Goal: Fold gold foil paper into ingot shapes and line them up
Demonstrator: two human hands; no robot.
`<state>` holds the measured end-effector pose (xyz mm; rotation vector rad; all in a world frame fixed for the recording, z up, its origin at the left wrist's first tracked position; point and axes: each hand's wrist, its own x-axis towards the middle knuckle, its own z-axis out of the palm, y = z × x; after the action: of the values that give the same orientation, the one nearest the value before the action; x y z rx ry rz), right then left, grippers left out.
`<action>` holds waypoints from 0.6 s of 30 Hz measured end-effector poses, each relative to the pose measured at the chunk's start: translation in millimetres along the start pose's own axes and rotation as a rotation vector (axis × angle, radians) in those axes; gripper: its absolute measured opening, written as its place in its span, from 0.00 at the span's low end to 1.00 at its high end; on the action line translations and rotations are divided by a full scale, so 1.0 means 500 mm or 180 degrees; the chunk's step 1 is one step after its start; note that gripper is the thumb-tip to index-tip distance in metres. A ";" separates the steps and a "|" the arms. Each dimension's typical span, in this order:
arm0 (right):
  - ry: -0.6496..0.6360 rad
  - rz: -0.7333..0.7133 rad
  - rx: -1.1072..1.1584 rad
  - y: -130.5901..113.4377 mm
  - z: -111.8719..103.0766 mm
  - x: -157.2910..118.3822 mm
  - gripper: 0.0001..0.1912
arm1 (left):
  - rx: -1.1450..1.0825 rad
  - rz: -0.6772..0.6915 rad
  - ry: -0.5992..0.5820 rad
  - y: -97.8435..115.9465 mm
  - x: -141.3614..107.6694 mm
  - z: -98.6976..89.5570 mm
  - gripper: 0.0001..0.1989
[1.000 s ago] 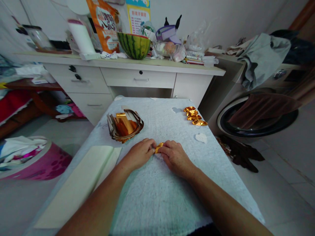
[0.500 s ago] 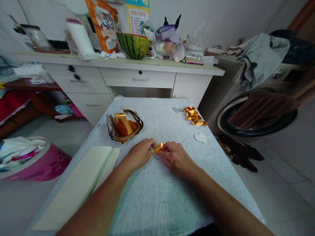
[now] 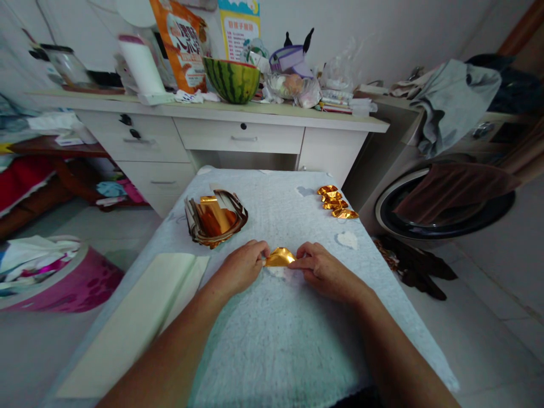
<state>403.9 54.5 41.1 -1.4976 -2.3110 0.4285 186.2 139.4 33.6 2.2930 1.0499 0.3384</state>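
Note:
A piece of gold foil paper [image 3: 280,257], folded with a curved upper edge, lies low over the cloth-covered table [image 3: 272,340]. My left hand [image 3: 244,263] is closed, pinching the foil's left end. At its right end, my right hand [image 3: 321,267] pinches the foil between thumb and fingers. Several finished-looking folded gold foil pieces [image 3: 334,203] sit in a column near the table's far right. To the far left, a bundle of gold foil sheets [image 3: 216,218] stands curled inside a brownish wrapper.
A folded cream sheet [image 3: 131,323] lies along the table's left side. Behind the table stands a white desk [image 3: 238,135] bearing a cut watermelon [image 3: 233,80] and an orange bag [image 3: 182,51]. A washing machine [image 3: 446,136] is at right, a pink bin [image 3: 85,280] at left.
My right hand has slid rightward along the foil to its right end, exposing the curved middle. My left hand keeps its pinch at nearly the same spot.

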 end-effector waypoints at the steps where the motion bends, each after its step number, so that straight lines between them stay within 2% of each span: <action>1: -0.0016 0.0005 0.0036 0.005 -0.002 -0.002 0.27 | 0.0003 -0.0004 -0.0001 -0.001 0.000 0.001 0.12; 9: -0.0143 0.0180 0.0170 0.022 -0.024 -0.011 0.29 | -0.0023 0.0011 -0.0009 -0.007 0.000 0.004 0.12; 15: -0.0230 0.0259 0.0303 0.030 -0.043 -0.016 0.26 | -0.0002 -0.0042 -0.0036 -0.001 0.001 0.000 0.12; 18: -0.0182 0.0245 0.0406 0.029 -0.048 -0.015 0.21 | -0.0015 -0.0038 -0.0058 0.000 0.000 -0.002 0.13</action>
<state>429.1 54.6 55.2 -1.5342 -2.2283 0.6350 185.9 139.8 34.3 2.2804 1.0522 0.3142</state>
